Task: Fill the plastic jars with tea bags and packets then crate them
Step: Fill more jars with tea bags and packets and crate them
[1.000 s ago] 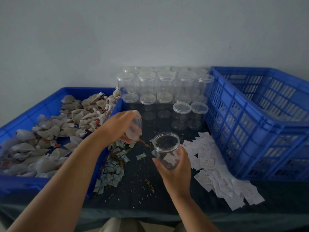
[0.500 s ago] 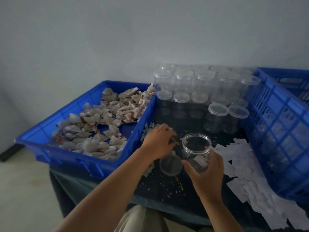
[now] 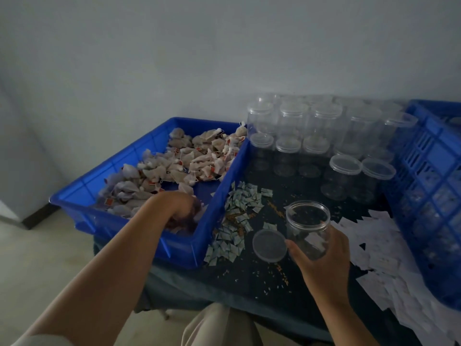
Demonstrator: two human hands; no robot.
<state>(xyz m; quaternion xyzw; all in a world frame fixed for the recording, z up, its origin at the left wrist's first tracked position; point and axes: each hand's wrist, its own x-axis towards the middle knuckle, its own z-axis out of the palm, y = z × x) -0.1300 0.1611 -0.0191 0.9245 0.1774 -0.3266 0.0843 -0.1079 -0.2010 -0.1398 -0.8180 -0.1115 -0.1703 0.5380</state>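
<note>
Your right hand (image 3: 321,258) holds a clear jar (image 3: 308,226) upright and just off the desk (image 3: 249,278), thumb on its near left side and fingers wrapped round the right wall; the jar's mouth is uncovered, and a pale slip shows low down through the wall, though you cannot tell whether it lies inside or behind. Touching or almost touching your right thumb, on its left, the lid (image 3: 269,245) lies flat on the desk. Your left hand (image 3: 183,211) is down in the near right corner of the blue tray (image 3: 104,181), knuckles up and fingers bent down into the tea bags (image 3: 179,166); the hand is blurred and its fingertips are hidden, so you cannot tell whether it pinches a bag or only rests on the heap. Most of the tea bags lie beyond and to the left of that hand. Between your two hands, along the outside of the tray wall, a strip of small packets (image 3: 237,221) lies scattered with some brown crumbs (image 3: 277,211) beside it. To the right of your right hand a spread of white slips (image 3: 381,250) covers the desk up to the foot of the blue crate (image 3: 434,196). Beyond your right hand stand the lidded jars (image 3: 311,136) in rows, the rear ones stacked two high against the wall, the nearest pair just beside the crate
</note>
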